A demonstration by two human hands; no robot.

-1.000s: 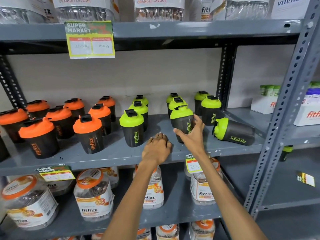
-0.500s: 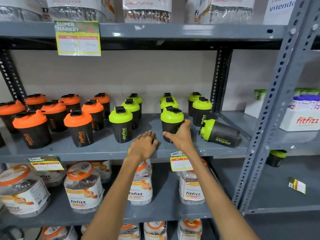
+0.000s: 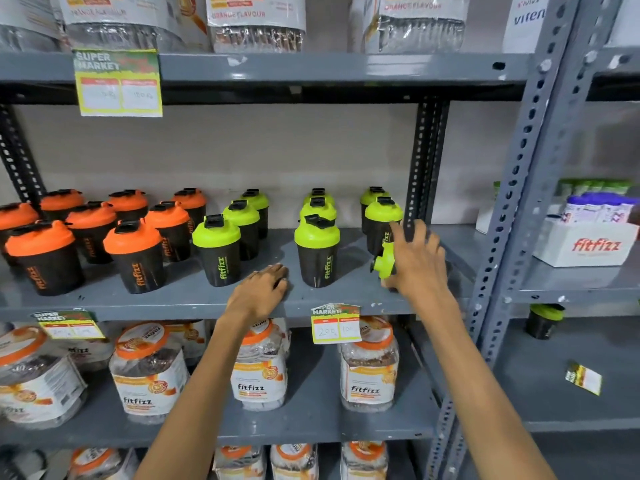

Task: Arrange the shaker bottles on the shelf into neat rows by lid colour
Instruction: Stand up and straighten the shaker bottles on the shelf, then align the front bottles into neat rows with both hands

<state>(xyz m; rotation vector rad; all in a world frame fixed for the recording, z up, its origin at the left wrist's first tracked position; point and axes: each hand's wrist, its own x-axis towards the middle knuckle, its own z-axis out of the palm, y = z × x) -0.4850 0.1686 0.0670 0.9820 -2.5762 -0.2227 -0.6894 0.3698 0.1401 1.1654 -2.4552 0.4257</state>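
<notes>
On the grey metal shelf (image 3: pixel 194 303) at mid height, black shaker bottles stand in two colour groups: orange-lid bottles (image 3: pixel 133 256) fill the left part in staggered rows, green-lid bottles (image 3: pixel 217 249) stand upright in columns running front to back across the middle and right. Below, a lower shelf carries clear fitfizz jars (image 3: pixel 260 370) with orange caps; above, the top shelf holds clear packs with orange-flavour labels. A yellow price tag (image 3: pixel 335 328) hangs from the shelf's front edge, another larger one (image 3: pixel 118 83) from the top shelf edge. A white fitfizz box (image 3: pixel 585 242) sits on the neighbouring rack to the right. Right hand (image 3: pixel 420 261), fingers spread wide, covers one tipped green-lid bottle (image 3: pixel 385 263) lying on its side at the shelf's right end, lid pointing left; whether it actually grips is unclear. Left hand (image 3: pixel 265 289) rests palm down, fingers loosely curled, holding nothing, on the shelf's front edge between two front green-lid bottles.
</notes>
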